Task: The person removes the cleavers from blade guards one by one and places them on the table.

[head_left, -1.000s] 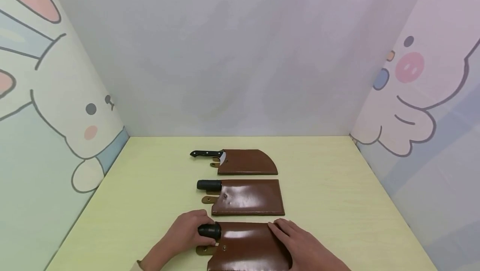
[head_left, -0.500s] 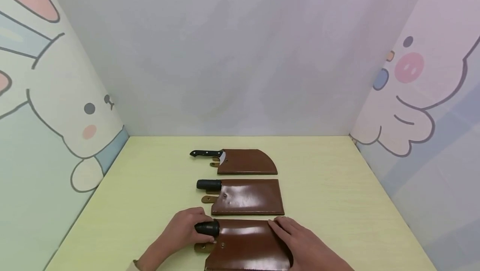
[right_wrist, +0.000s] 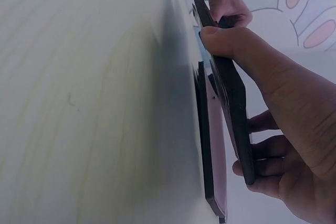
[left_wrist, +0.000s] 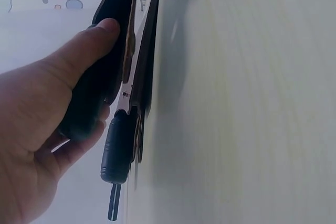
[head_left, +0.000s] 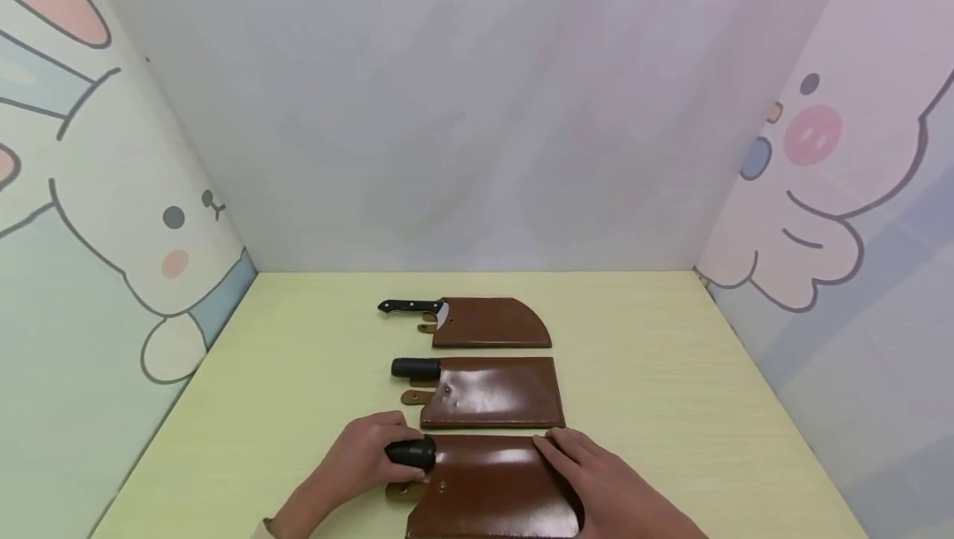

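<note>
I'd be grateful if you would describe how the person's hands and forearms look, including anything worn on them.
Both the left hand and the right hand are bare, with no gloves and no rings that I can see. A pale cream sleeve shows at the left forearm, with a darker edge; the right forearm is bare as far as the picture shows.

Left hand [head_left: 363, 454] gripping, right hand [head_left: 600, 477] pinching, forearms [head_left: 300, 512] angled inward

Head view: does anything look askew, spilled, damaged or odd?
One oddity: on the farthest black-handled knife, a sliver of silver blade shows outside its brown, curved-ended, leather-look sheath, so it isn't fully covered. No spill stands out.
</note>
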`<state>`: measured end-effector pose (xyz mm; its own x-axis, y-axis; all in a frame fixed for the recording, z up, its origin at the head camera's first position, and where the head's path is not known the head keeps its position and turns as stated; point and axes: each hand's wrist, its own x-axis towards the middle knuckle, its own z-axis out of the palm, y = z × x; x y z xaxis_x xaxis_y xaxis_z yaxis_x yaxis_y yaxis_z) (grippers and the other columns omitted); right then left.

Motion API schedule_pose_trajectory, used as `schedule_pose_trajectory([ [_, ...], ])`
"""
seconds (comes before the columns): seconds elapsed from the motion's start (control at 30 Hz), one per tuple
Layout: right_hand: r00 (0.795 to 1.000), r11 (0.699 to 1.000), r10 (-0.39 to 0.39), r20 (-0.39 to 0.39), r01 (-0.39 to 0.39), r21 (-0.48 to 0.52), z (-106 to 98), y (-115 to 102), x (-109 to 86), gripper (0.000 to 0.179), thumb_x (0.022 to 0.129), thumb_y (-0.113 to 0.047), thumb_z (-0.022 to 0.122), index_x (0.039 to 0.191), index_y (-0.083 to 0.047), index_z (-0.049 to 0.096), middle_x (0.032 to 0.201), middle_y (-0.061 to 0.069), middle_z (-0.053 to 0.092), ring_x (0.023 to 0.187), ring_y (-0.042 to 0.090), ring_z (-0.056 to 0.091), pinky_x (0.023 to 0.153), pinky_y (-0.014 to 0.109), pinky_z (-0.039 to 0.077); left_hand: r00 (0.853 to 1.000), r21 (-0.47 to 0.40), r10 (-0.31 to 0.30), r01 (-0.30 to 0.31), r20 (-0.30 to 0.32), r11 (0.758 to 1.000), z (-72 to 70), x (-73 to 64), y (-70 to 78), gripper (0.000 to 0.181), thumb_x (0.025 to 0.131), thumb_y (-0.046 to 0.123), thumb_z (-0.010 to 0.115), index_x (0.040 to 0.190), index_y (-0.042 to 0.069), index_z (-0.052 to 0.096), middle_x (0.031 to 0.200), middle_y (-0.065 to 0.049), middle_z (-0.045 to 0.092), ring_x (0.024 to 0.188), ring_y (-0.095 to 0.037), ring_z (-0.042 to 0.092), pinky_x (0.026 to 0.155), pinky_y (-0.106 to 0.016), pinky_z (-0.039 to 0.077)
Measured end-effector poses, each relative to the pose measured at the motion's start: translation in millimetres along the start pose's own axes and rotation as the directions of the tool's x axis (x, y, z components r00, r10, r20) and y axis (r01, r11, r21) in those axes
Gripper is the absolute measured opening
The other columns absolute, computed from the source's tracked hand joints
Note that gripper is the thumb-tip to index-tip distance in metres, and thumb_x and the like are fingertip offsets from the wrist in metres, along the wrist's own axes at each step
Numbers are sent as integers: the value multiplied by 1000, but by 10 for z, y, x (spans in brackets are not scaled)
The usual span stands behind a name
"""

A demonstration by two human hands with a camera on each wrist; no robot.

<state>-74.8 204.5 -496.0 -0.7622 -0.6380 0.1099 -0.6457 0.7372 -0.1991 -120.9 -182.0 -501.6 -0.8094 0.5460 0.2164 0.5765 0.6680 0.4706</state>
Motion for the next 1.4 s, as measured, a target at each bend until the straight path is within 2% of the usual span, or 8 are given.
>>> schedule_pose_trajectory([
  [0.2, 1000, 1000, 3, -2, -3, 5, -11, -8, 16, 116, 70, -94, 57, 156, -17, 43, 151, 2, 46, 132, 19, 50, 94, 37, 54, 1000, -7, 3, -3, -3, 1000, -4, -1, -16, 34, 77, 51, 87, 98, 26, 80, 85, 22, 55, 74, 5, 48, 65, -20, 45],
  [0.4, 997, 997, 53, 52, -56, 51, -22, -27, 20, 119, 67, -95, 58, 158, -21, 39, 154, -1, 43, 133, 19, 50, 94, 37, 54, 1000, -1, 12, -12, 0, 1000, -11, -1, -39, 35, 78, 54, 85, 97, 26, 80, 84, 22, 55, 74, 5, 48, 65, -20, 45],
  [0.67, 1000, 999, -19, -2, 19, 26, -33, 11, 9, 115, 71, -91, 60, 155, -14, 45, 149, 2, 46, 128, 19, 53, 91, 35, 54, 1000, -1, -7, 7, 5, 1000, -18, -33, -45, 35, 77, 54, 85, 96, 25, 80, 84, 22, 55, 74, 5, 48, 64, -20, 45],
  [0.93, 996, 996, 36, 79, -42, 73, -58, 23, -7, 116, 70, -92, 60, 158, -20, 39, 154, 2, 43, 134, 24, 51, 94, 39, 54, 1000, -14, 1, -1, 25, 1000, -35, -45, -53, 36, 80, 56, 82, 97, 24, 80, 84, 22, 55, 74, 5, 48, 64, -19, 45],
  [1.03, 998, 997, 26, 60, -31, 69, -63, 35, -14, 116, 69, -92, 60, 158, -19, 41, 153, 2, 44, 133, 24, 52, 94, 38, 54, 1000, -12, 15, -15, 11, 1000, -39, -49, -73, 35, 79, 55, 83, 97, 25, 80, 84, 23, 55, 73, 6, 47, 64, -18, 44],
  [1.23, 1000, 999, -21, -1, 21, 38, -57, 66, -27, 116, 69, -91, 62, 155, -14, 45, 150, 4, 46, 128, 22, 55, 90, 36, 55, 995, 0, 82, -83, -62, 997, -35, -59, -130, 34, 76, 53, 86, 96, 27, 80, 84, 23, 55, 70, 7, 46, 61, -15, 42],
  [1.4, 999, 999, -27, -24, 28, 34, -54, 77, -49, 117, 68, -91, 63, 155, -15, 45, 151, 4, 46, 129, 22, 54, 91, 36, 55, 992, -1, 97, -97, -76, 995, -31, -62, -142, 34, 77, 54, 85, 96, 27, 79, 84, 22, 56, 70, 7, 46, 61, -15, 42],
])
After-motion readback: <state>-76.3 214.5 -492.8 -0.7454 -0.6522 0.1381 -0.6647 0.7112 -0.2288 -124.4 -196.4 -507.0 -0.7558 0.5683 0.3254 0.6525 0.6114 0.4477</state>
